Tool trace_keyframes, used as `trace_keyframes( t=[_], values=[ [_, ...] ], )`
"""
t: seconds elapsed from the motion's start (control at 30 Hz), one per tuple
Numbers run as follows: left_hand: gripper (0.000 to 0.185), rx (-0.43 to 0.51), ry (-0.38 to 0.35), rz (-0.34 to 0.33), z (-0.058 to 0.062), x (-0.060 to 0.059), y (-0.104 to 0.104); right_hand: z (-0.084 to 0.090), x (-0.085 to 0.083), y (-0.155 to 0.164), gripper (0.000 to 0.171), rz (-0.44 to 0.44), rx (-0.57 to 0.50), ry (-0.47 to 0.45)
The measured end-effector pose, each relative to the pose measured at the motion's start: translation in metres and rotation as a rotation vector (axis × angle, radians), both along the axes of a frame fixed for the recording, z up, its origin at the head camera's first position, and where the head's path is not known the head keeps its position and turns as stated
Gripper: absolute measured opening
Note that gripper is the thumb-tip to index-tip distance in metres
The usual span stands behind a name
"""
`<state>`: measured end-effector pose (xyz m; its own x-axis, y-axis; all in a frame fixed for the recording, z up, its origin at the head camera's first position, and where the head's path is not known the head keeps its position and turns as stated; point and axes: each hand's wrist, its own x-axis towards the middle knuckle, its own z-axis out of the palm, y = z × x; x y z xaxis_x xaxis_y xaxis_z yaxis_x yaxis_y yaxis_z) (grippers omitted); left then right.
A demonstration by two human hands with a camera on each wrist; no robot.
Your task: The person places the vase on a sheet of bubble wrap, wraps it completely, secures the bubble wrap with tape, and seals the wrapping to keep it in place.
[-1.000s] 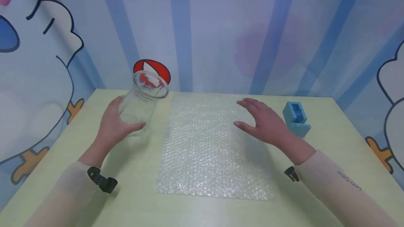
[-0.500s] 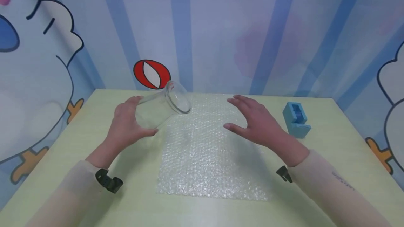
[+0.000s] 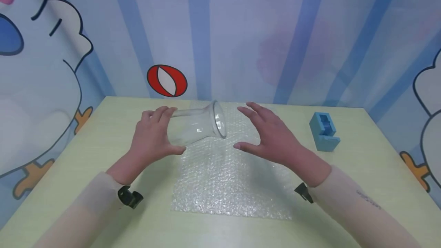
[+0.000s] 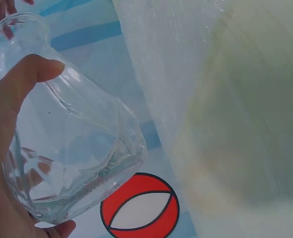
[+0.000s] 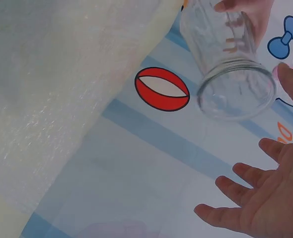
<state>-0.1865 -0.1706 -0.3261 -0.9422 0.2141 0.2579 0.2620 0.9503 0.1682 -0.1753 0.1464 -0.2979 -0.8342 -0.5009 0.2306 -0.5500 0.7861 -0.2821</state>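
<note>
A clear glass vase (image 3: 193, 125) with a flared rim lies sideways in the air, its mouth turned right. My left hand (image 3: 151, 135) grips it around the base end, thumb on the near side and fingers on the far side. In the left wrist view the vase (image 4: 82, 124) shows its thick bottom. My right hand (image 3: 272, 135) is held just right of the rim, fingers spread and touching nothing. From the right wrist view, the vase's open mouth (image 5: 238, 94) faces the right hand (image 5: 270, 198). Below both hands a sheet of bubble wrap (image 3: 231, 186) lies flat.
A light blue tape dispenser (image 3: 324, 131) stands on the right side of the pale yellow table (image 3: 113, 125). Behind the table hangs a striped blue backdrop (image 3: 237, 41) with cartoon figures.
My left hand has carried the vase rightward over the bubble wrap and tipped it from a steep tilt to lying sideways. My right hand has moved left toward the vase's rim.
</note>
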Motion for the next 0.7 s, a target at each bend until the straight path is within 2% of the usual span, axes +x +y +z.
trace_keyframes(
  t=[0.37, 0.6, 0.7],
  values=[
    [0.100, -0.124, 0.087, -0.077, 0.002, 0.001, 0.025, -0.004, 0.000, -0.014, 0.091, 0.032, 0.015, 0.034],
    [0.101, -0.225, 0.133, -0.112, -0.002, 0.005, 0.038, -0.012, 0.001, -0.023, 0.094, 0.062, 0.101, 0.174],
    [0.103, -0.245, 0.143, -0.124, -0.004, 0.003, 0.044, -0.014, 0.000, -0.027, 0.097, 0.050, 0.134, 0.200]
  ],
)
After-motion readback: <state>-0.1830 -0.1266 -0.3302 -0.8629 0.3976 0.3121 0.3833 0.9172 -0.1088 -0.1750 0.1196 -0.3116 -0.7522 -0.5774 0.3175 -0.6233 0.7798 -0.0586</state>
